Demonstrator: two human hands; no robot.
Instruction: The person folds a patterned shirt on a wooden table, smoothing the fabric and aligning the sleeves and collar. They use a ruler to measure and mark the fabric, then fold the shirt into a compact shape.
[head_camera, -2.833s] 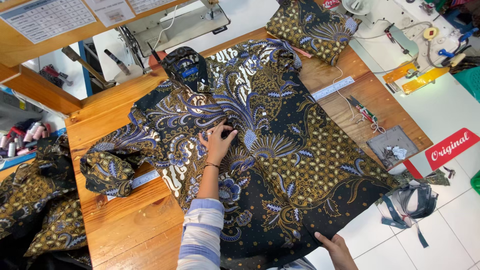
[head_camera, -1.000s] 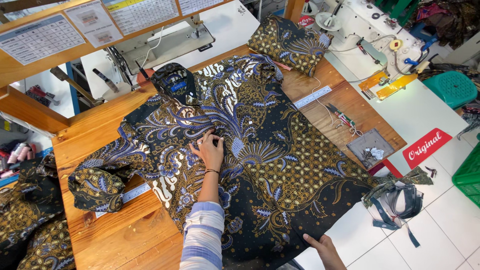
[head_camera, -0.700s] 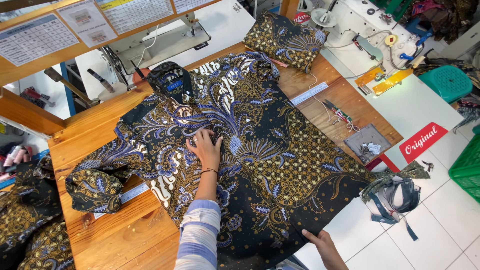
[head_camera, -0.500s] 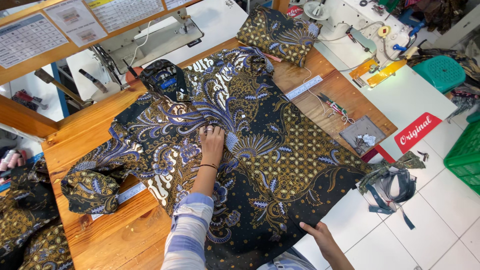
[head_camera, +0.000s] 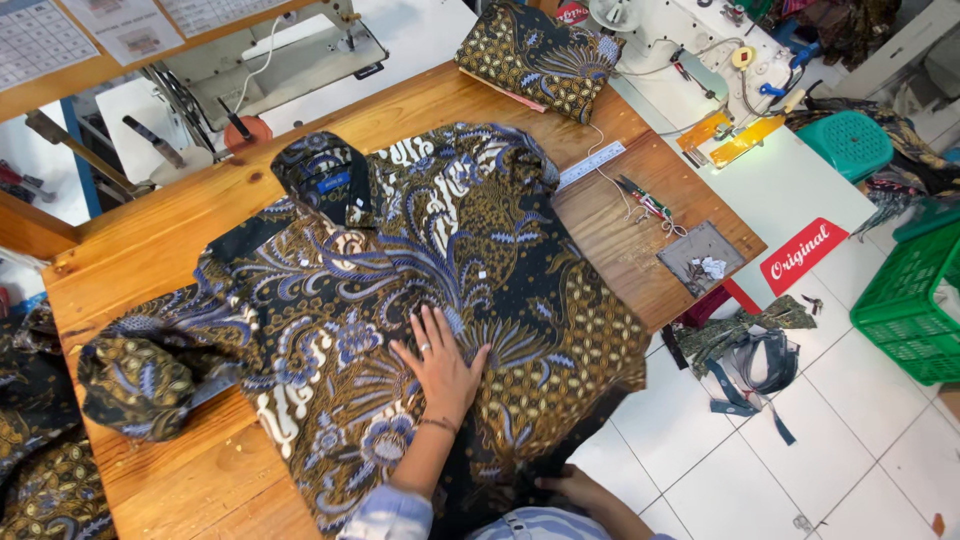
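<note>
Head view, only one. Dark batik-print shirt (head_camera: 420, 300) with blue, gold and white swirls lies spread face up on the light-brown wooden worktable (head_camera: 230, 470), collar toward the far edge, one sleeve bunched at the table's left end, hem hanging over the near edge. Left hand (head_camera: 440, 365) rests flat on the shirt front, palm down, fingers fully spread, gripping nothing, just pressing the cloth. Right hand (head_camera: 570, 485) is low at the near edge by the hanging hem, partly hidden under the fabric; cannot tell if it is closed on the cloth or loose.

Step in hand looks like smoothing the shirt flat. To do it well: keep the palm flat, sweep outward from the button line, hold the hem taut with the other hand so the wrinkles run out, don't drag the collar askew.

Around it: folded brown-gold batik bundle (head_camera: 540, 55) at the far table corner, white ruler (head_camera: 590, 165) just beside the shirt's right shoulder, small snips (head_camera: 640, 200) and a grey square tray (head_camera: 700, 260) on the table's right end. White sewing machine (head_camera: 290, 55) behind the table. Green plastic crate (head_camera: 910, 310) on the white tile floor, well apart.
</note>
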